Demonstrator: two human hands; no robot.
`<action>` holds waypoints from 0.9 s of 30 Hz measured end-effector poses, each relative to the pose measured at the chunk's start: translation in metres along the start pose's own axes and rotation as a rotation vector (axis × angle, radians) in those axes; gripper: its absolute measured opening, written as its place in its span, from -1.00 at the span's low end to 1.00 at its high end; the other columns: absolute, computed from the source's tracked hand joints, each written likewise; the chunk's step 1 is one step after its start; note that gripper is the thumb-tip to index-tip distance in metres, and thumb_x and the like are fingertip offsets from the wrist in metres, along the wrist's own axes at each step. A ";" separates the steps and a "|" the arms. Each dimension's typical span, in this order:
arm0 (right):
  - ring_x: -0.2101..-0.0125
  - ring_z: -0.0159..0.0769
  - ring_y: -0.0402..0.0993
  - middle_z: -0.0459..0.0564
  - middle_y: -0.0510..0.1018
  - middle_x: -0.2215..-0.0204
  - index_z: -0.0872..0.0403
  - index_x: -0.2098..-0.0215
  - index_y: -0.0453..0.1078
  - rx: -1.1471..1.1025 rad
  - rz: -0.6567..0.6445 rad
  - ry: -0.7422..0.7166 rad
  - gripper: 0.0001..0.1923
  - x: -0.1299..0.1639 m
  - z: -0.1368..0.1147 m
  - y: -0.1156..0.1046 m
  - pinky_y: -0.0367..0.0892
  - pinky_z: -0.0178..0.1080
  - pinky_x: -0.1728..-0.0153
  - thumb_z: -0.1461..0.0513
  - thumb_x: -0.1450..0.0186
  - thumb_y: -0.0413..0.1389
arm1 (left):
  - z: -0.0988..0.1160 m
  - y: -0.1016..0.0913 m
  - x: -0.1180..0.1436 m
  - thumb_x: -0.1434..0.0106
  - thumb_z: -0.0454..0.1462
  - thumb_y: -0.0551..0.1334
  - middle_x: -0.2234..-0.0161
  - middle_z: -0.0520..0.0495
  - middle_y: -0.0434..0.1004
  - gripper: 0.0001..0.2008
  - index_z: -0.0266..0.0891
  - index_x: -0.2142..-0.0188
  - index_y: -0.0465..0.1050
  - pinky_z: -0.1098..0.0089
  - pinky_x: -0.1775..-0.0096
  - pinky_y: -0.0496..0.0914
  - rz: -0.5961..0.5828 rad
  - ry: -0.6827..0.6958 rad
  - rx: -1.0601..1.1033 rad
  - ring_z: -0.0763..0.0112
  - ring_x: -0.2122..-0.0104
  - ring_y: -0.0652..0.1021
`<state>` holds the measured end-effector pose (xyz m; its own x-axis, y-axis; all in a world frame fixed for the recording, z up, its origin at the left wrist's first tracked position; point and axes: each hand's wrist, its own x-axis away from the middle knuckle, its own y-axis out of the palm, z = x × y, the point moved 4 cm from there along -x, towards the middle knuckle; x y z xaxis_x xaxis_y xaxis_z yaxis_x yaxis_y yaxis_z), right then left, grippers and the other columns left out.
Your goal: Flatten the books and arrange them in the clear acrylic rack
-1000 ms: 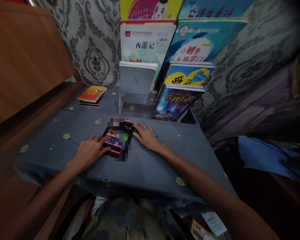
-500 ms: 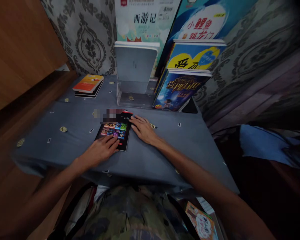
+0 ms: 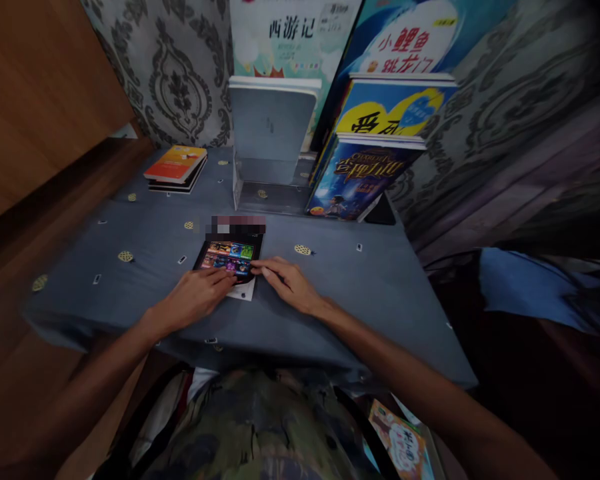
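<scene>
A small dark book with a colourful cover (image 3: 229,256) lies flat on the blue-grey tablecloth (image 3: 330,293). My left hand (image 3: 196,297) rests on its near left corner, fingers spread over the cover. At the book's near right corner lies my right hand (image 3: 287,283), fingertips touching the edge where a white page shows. The top of the book is blurred out.
An orange book on a dark one (image 3: 176,168) lies at the far left. A clear stand with a grey book (image 3: 271,143) and several upright picture books (image 3: 365,180) line the back. A wooden panel (image 3: 40,100) stands left. Another book (image 3: 399,447) lies below the table's right edge.
My right hand has slid from the book's far right side toward me to its near right corner. The left hand moved slightly along the near edge. The view tilted down a little.
</scene>
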<state>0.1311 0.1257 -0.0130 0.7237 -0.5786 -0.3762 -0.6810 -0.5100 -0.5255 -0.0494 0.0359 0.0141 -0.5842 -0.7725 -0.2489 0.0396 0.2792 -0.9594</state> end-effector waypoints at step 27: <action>-0.37 -0.04 0.07 0.26 0.25 -0.33 0.11 -0.37 0.12 0.410 -0.319 -0.052 -0.29 0.020 -0.020 0.015 -0.06 0.24 -0.34 -0.06 -0.39 0.07 | -0.048 0.022 0.028 -0.41 0.03 0.08 -0.28 -0.27 0.33 -0.41 -0.25 -0.29 0.24 0.11 -0.17 0.38 -0.061 -0.399 0.175 0.12 -0.25 0.39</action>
<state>0.1328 0.0938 -0.0137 0.8997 -0.3974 -0.1806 -0.3333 -0.3583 -0.8721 -0.1033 0.0477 -0.0073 -0.2319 -0.9541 -0.1897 0.1719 0.1517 -0.9734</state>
